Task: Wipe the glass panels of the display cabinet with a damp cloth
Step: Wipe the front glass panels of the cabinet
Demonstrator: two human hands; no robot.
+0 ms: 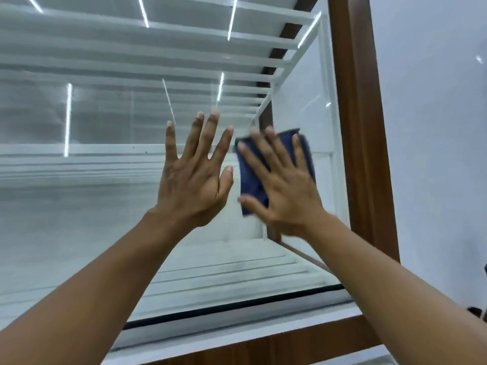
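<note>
A large glass panel (92, 206) of the display cabinet fills the view, with white shelves behind it. My right hand (284, 188) lies flat, fingers spread, pressing a dark blue cloth (250, 180) against the glass near the panel's right side. Most of the cloth is hidden under the hand. My left hand (195, 175) is raised just left of it, fingers straight and spread, palm toward the glass, holding nothing. Whether it touches the glass I cannot tell.
A brown wooden frame post (361, 127) runs down the right edge of the panel, with a pale wall (434, 127) beyond it. A black seal and a white and brown ledge (263, 335) border the panel's bottom. Light strips reflect in the glass.
</note>
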